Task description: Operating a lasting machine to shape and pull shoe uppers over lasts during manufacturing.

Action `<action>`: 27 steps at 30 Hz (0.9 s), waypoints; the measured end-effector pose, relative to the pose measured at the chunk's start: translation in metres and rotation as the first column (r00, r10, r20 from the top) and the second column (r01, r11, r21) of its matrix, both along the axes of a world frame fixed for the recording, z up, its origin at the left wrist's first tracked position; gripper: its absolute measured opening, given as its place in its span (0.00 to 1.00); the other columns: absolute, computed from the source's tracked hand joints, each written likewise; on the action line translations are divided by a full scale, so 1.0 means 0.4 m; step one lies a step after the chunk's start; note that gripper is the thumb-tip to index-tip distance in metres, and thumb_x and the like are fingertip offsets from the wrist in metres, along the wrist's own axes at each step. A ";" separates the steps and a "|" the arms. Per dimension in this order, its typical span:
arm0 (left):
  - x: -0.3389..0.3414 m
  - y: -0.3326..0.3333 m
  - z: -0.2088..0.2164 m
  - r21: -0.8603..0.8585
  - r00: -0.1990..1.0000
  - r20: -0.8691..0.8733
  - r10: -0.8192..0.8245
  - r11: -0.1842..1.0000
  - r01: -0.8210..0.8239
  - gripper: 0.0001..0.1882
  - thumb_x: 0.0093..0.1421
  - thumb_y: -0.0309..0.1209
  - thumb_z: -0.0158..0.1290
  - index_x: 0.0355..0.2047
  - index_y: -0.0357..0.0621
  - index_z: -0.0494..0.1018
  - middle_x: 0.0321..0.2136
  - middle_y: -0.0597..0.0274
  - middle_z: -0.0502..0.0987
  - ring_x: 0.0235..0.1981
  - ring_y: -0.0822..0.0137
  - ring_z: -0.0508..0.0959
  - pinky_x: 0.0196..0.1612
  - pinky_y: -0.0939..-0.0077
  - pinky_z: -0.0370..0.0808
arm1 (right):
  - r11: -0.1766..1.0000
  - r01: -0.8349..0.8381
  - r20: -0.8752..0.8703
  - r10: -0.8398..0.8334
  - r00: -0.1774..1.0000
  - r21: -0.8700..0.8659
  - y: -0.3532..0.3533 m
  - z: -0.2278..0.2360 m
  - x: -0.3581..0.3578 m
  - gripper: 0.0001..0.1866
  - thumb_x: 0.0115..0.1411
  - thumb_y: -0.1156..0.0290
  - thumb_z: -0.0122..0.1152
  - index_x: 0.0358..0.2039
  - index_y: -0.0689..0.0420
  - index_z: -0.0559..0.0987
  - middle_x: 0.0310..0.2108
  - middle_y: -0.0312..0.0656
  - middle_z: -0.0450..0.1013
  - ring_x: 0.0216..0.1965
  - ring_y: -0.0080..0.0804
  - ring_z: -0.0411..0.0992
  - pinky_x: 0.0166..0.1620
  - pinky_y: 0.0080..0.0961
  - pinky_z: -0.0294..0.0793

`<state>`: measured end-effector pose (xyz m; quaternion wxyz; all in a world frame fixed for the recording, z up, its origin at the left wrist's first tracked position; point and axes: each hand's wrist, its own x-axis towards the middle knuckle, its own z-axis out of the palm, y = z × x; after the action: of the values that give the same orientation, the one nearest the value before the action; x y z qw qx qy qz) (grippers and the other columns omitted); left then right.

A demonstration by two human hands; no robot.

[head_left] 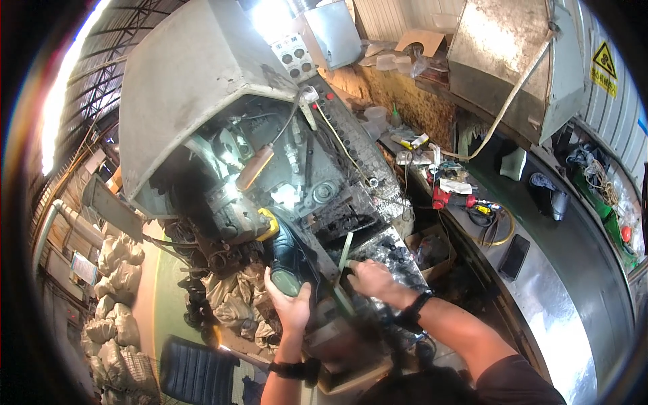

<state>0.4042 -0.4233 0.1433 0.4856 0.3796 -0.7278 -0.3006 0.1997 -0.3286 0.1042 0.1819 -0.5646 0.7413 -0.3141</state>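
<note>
"What did the left hand [290, 309] have?"

"I saw its fingers wrapped around the green end of a black boot [286, 246]. The boot was at the front of the big grey machine [182, 88]. Its far end went up by a yellow part [268, 225], where dark metal hid it from me."

"And the right hand [376, 280]?"

"Its fingers were curled in, close by a pale green stick [345, 251]. I could not tell if they held it, because the hand hid some of it."

"Was there a box?"

"A brown box [440, 267] was open beside the machine, with see-through stuff [428, 248] inside, too dim to name. Lower down, a tan-edged box [368, 376] was blurry, and I could not make out its inside."

"Any more?"

"Far right, a green bin [611, 228] had tangled cords [599, 177] and a red round thing [626, 233]. The dark edge of my view cut it off. Pale sacks [121, 324] sat bunched on the left, their insides hidden."
</note>
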 end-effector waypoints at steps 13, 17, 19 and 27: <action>0.126 -0.110 0.014 0.184 0.985 -0.115 -0.130 0.971 0.150 0.15 0.73 0.31 0.48 0.50 0.33 0.77 0.38 0.66 0.78 0.37 0.76 0.75 0.45 0.78 0.74 | 0.978 -0.029 -0.340 -0.043 0.939 -0.205 0.007 0.011 0.014 0.11 0.66 0.65 0.52 0.40 0.57 0.78 0.24 0.49 0.79 0.26 0.51 0.79 0.31 0.46 0.78; 0.143 -0.112 -0.003 -0.023 0.984 0.048 -0.174 0.984 0.175 0.13 0.72 0.28 0.49 0.49 0.32 0.77 0.34 0.65 0.77 0.36 0.75 0.75 0.43 0.78 0.73 | 0.962 -0.062 -0.317 -0.027 0.948 -0.267 0.010 0.026 0.019 0.14 0.68 0.60 0.51 0.45 0.56 0.77 0.23 0.52 0.78 0.27 0.53 0.79 0.31 0.49 0.78; 0.147 -0.100 0.011 -0.171 0.978 0.087 -0.188 0.965 0.201 0.12 0.69 0.28 0.51 0.47 0.32 0.77 0.34 0.57 0.78 0.37 0.63 0.77 0.43 0.70 0.74 | 0.964 -0.019 -0.233 -0.045 0.971 -0.266 0.012 0.066 0.057 0.20 0.69 0.55 0.51 0.51 0.58 0.73 0.23 0.51 0.78 0.25 0.52 0.79 0.30 0.48 0.78; 0.171 -0.136 0.039 -0.371 0.969 0.173 -0.177 0.900 0.230 0.07 0.66 0.21 0.48 0.37 0.31 0.76 0.30 0.49 0.77 0.30 0.52 0.79 0.35 0.65 0.75 | 0.986 -0.084 0.097 0.099 0.990 -0.146 -0.032 0.205 0.313 0.64 0.53 0.53 0.73 0.71 0.69 0.35 0.61 0.83 0.52 0.63 0.76 0.58 0.66 0.48 0.63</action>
<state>0.4725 -0.4776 0.1589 0.4668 0.2169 -0.8396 -0.1735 0.3250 -0.3414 0.1861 0.1942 -0.5925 0.6799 -0.3860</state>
